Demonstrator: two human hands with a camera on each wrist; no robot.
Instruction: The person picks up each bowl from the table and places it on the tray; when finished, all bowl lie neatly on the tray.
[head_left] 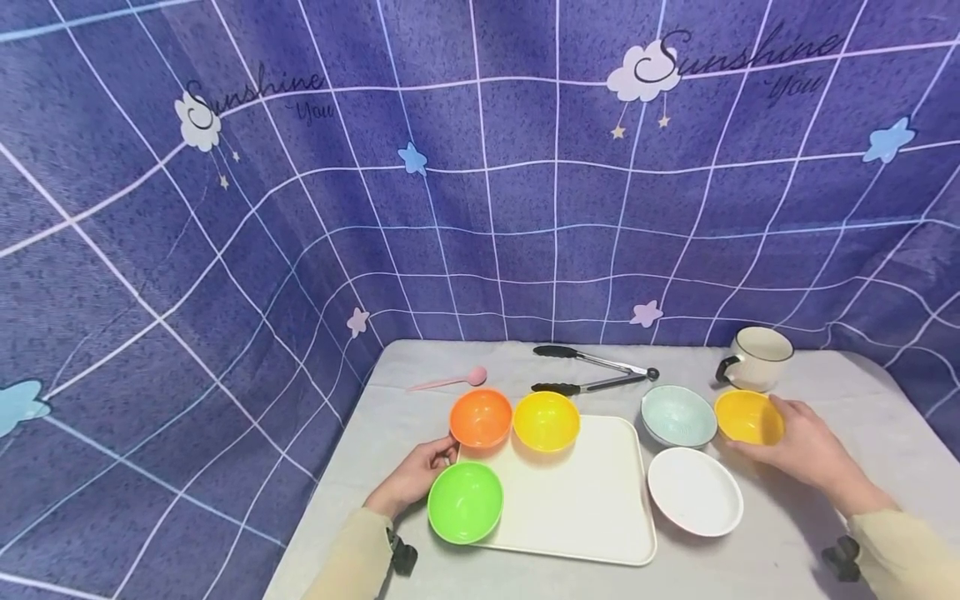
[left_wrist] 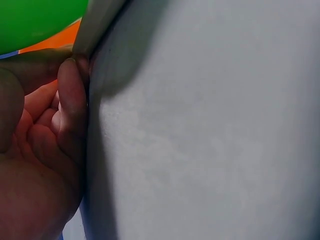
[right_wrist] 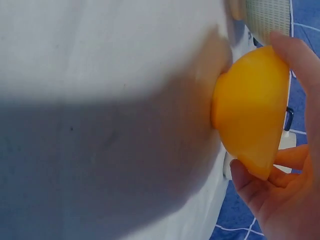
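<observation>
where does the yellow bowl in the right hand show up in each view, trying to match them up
Head: the yellow bowl is at lower right, beside the pale blue bowl.
Left wrist: not in it.
Right wrist: yellow bowl right of centre, its rim towards the right edge.
Shared landmark, head and right wrist: the right hand holding it.

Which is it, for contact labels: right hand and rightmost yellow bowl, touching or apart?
Touching: right wrist view shows the right hand gripping the rightmost yellow bowl at opposite sides.
</observation>
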